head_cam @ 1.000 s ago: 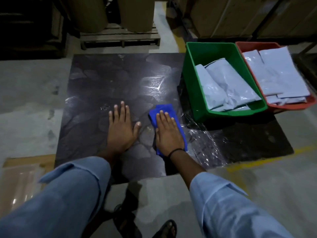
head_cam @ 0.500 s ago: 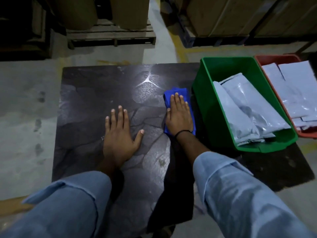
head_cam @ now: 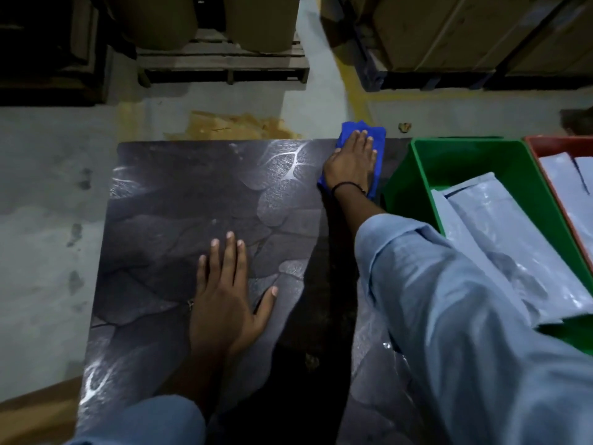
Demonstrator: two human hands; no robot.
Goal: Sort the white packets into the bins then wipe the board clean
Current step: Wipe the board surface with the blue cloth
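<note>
A dark, glossy board [head_cam: 179, 220] lies flat on the concrete floor. My left hand [head_cam: 224, 297] rests flat on its middle, fingers spread. My right hand [head_cam: 351, 160] presses a blue cloth [head_cam: 378, 155] flat at the board's far edge, fingers straight; the cloth's top hangs past the edge. To the right, a green bin [head_cam: 417, 175] holds white packets [head_cam: 500, 239]. A red bin [head_cam: 542, 146] beside it holds more white packets [head_cam: 564, 178], cut off by the frame's right edge.
A wooden pallet [head_cam: 221, 64] with brown rolls stands beyond the board. Cardboard boxes [head_cam: 449, 30] on a rack sit at the far right. A yellow floor line [head_cam: 356, 88] runs toward the board. Brown cardboard [head_cam: 35, 412] lies at the lower left.
My right hand has pushed the blue cloth away from me, from the board's near middle to its far edge beside the green bin. My left hand stays flat on the board.
</note>
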